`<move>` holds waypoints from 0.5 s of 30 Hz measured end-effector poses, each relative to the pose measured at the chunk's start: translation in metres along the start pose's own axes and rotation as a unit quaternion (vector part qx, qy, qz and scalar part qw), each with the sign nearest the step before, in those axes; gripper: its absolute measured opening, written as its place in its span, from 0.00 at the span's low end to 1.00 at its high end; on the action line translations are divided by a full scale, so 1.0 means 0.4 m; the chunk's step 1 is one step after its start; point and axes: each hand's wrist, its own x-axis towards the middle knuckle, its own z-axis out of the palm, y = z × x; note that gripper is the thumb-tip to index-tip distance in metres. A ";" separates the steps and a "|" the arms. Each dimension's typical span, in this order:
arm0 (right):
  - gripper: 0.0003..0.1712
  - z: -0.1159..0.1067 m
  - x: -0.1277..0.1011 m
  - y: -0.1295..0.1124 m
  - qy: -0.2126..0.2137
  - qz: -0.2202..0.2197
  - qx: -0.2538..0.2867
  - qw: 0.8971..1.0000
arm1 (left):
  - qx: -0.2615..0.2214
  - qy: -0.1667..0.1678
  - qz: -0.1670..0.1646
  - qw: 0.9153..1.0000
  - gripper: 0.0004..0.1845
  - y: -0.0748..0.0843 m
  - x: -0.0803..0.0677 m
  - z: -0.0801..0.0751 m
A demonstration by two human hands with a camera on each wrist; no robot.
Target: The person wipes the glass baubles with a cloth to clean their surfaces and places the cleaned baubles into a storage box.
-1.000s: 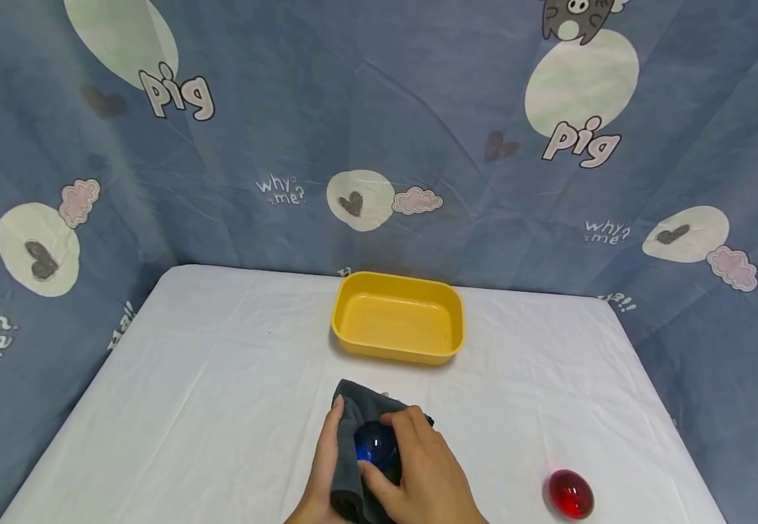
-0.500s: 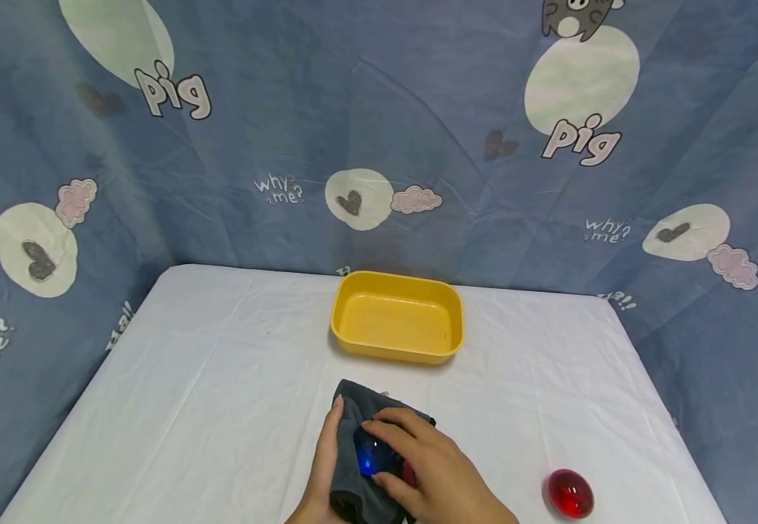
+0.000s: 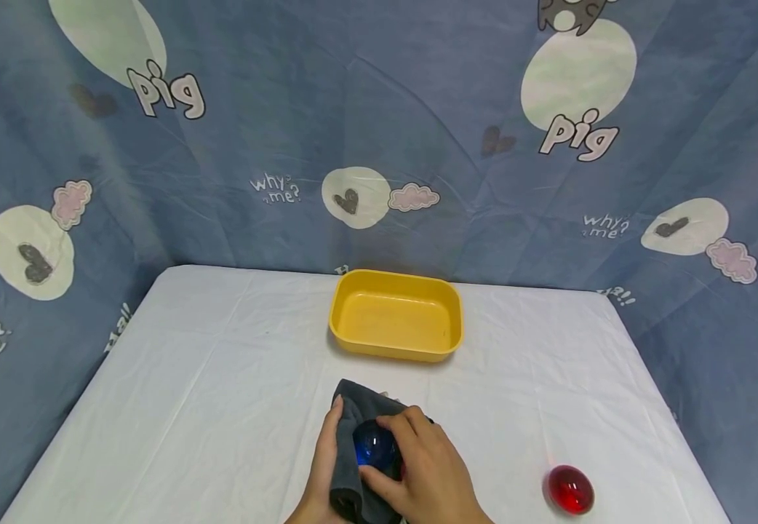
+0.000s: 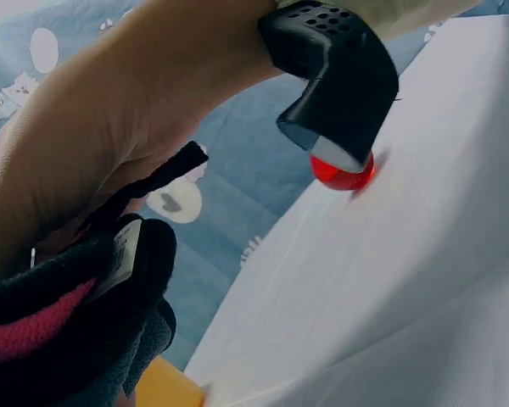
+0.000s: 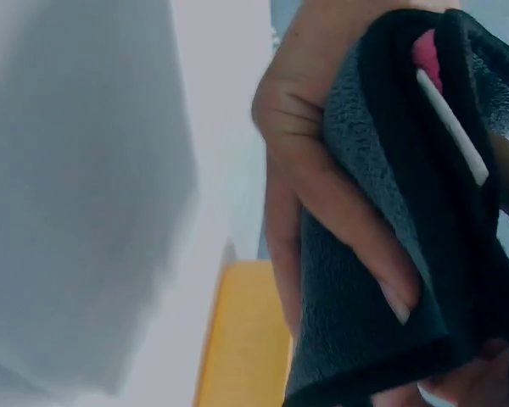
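Near the front of the table, my left hand (image 3: 321, 466) grips a folded dark grey cloth (image 3: 349, 418) with black edging. Its curled fingers also show on the cloth in the right wrist view. A glossy, see-through blue ball (image 3: 374, 445) lies against the cloth. My right hand (image 3: 428, 466) pinches this ball between thumb and fingers, which hide its right side. In the left wrist view the cloth (image 4: 76, 322) shows a pink part and a pale label. Off to the right, a shiny red ball (image 3: 570, 490) rests on the table, apart from both hands.
A yellow rectangular tray (image 3: 397, 349) stands beyond the hands, near the table's back edge. White cloth (image 3: 222, 407) with light creases covers the table. A blue printed curtain (image 3: 241, 131) hangs behind it and along the sides.
My right hand turned the blue ball against the cloth, shifting right and then back left. My left hand, the cloth, the tray and the red ball stay in place. The head view shifts slightly.
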 end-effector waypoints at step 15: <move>0.37 0.015 -0.011 -0.007 0.012 -0.034 -0.060 0.998 | 0.008 0.048 -0.033 0.998 0.57 0.041 -0.025 0.057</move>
